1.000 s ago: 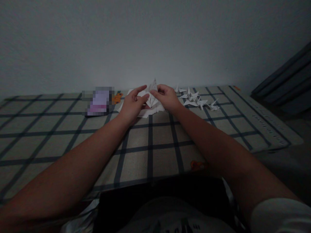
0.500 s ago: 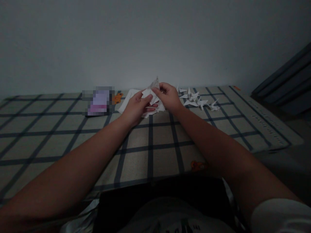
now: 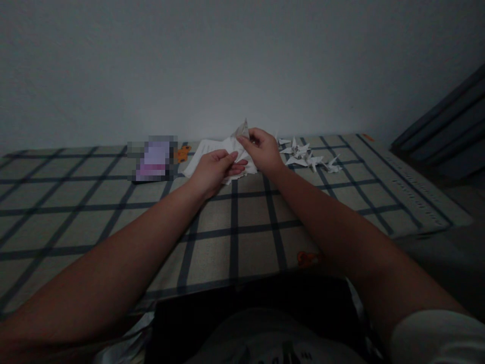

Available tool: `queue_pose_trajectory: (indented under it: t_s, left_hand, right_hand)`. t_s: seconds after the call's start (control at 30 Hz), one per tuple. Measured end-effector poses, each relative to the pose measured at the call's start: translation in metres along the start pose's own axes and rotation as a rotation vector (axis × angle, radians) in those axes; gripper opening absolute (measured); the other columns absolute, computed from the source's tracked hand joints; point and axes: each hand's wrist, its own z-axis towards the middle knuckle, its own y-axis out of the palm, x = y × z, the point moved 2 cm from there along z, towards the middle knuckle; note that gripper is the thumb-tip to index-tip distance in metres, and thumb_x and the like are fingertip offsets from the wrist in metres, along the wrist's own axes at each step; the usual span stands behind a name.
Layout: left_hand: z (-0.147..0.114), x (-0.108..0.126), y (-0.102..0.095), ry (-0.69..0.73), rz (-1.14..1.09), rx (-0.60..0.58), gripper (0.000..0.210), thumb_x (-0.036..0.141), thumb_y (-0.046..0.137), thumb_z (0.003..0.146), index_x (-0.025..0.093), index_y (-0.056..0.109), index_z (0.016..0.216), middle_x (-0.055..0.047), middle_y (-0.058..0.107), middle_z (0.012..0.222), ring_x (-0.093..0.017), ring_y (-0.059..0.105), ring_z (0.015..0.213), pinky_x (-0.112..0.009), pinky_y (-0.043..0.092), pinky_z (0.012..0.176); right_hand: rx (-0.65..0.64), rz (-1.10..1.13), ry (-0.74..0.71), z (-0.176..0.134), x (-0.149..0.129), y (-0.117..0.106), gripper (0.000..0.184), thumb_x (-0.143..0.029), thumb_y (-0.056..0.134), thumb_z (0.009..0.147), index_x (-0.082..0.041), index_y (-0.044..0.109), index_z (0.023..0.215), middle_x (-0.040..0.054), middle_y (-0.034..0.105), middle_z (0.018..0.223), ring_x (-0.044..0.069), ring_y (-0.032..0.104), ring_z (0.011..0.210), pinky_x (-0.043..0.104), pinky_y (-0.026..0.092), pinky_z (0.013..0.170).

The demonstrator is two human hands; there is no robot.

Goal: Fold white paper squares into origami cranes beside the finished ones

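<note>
A small piece of folded white paper (image 3: 243,129), with a pointed tip upward and a greyish face, is held up between my two hands. My right hand (image 3: 264,150) pinches its right side with thumb and bent forefinger. My left hand (image 3: 215,169) is at its lower left, thumb against the lower part and the other fingers stretched out beneath; the exact contact is hard to see in the dim light. White paper sheets (image 3: 199,153) lie under and behind my hands. Several folded paper cranes (image 3: 299,150) rest just right of my right hand.
A phone (image 3: 154,159), partly blurred out, lies at the left on the checked tablecloth (image 3: 212,242). Orange bear prints (image 3: 183,153) show on the cloth. A grey wall (image 3: 242,60) rises behind the table, and a dark ridged object (image 3: 447,126) stands at the right.
My left hand has shifted slightly down, and the white flap over its thumb no longer shows. The right hand keeps its pinch almost in place.
</note>
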Motion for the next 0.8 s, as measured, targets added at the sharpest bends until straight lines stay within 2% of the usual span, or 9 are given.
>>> queue_pose_trajectory:
  t_s: [0.2,0.3,0.37,0.5,0.57,0.67,0.73,0.8]
  left_hand:
    - [-0.001,0.002,0.001,-0.019,-0.037,-0.073,0.018,0.011,0.063,0.091,0.015,0.055,0.076,-0.009,0.076,0.086,-0.010,0.073,0.073,-0.021,0.060,0.075]
    - [0.000,0.002,0.000,-0.013,-0.042,-0.073,0.015,0.009,0.065,0.088,0.015,0.056,0.077,-0.009,0.075,0.087,-0.010,0.073,0.077,-0.021,0.059,0.081]
    - [0.000,0.002,-0.001,-0.002,-0.048,-0.092,0.008,0.009,0.067,0.085,0.014,0.061,0.086,-0.008,0.075,0.090,-0.010,0.074,0.080,-0.021,0.059,0.083]
    - [0.003,0.000,-0.006,0.057,-0.012,-0.132,0.024,0.013,0.070,0.077,0.014,0.068,0.101,-0.007,0.074,0.095,-0.015,0.073,0.084,-0.025,0.061,0.077]
    - [0.007,0.000,-0.011,0.117,0.024,-0.080,0.026,0.019,0.071,0.076,0.015,0.070,0.102,-0.004,0.072,0.090,-0.016,0.071,0.079,-0.028,0.062,0.070]
    - [0.014,0.000,-0.020,0.253,0.128,0.063,0.041,0.031,0.080,0.074,0.019,0.071,0.113,0.000,0.069,0.080,-0.015,0.067,0.072,-0.026,0.060,0.064]
    - [0.018,0.000,-0.023,0.313,0.169,0.106,0.040,0.036,0.083,0.073,0.018,0.073,0.108,-0.001,0.070,0.079,-0.014,0.067,0.071,-0.024,0.058,0.061]
    - [0.021,-0.001,-0.025,0.345,0.158,0.135,0.032,0.036,0.084,0.073,0.017,0.074,0.097,-0.003,0.072,0.081,-0.015,0.068,0.072,-0.024,0.058,0.061]
  right_hand:
    - [0.026,-0.012,0.003,0.000,0.003,-0.003,0.029,-0.042,0.064,0.090,-0.021,0.053,0.073,-0.0017,0.047,0.070,0.014,0.043,0.070,0.029,0.037,0.068]
    - [0.023,-0.014,0.023,0.001,0.005,-0.004,0.034,-0.047,0.066,0.089,-0.022,0.051,0.072,-0.0018,0.044,0.069,0.014,0.043,0.071,0.029,0.037,0.068]
    - [0.012,0.012,0.044,0.002,0.007,-0.005,0.034,-0.050,0.065,0.089,-0.021,0.053,0.074,-0.0014,0.046,0.071,0.015,0.045,0.073,0.028,0.038,0.068]
    - [-0.047,0.086,0.098,0.005,0.016,-0.005,0.036,-0.055,0.067,0.086,-0.020,0.057,0.080,-0.0009,0.052,0.074,0.014,0.048,0.075,0.027,0.039,0.068]
    - [-0.106,0.104,0.106,0.006,0.018,-0.004,0.037,-0.054,0.069,0.084,-0.019,0.060,0.080,-0.0010,0.054,0.075,0.014,0.050,0.075,0.027,0.040,0.068]
    - [-0.213,0.122,0.107,0.004,0.017,-0.001,0.033,-0.048,0.071,0.082,-0.016,0.064,0.083,-0.0003,0.059,0.078,0.013,0.052,0.076,0.027,0.042,0.070]
    - [-0.248,0.163,0.126,0.002,0.016,0.002,0.030,-0.043,0.073,0.080,-0.015,0.066,0.086,0.0004,0.062,0.081,0.013,0.054,0.077,0.027,0.044,0.072]
    - [-0.231,0.238,0.167,0.001,0.016,0.003,0.027,-0.039,0.074,0.079,-0.016,0.066,0.091,0.0006,0.065,0.084,0.013,0.058,0.079,0.026,0.046,0.073]
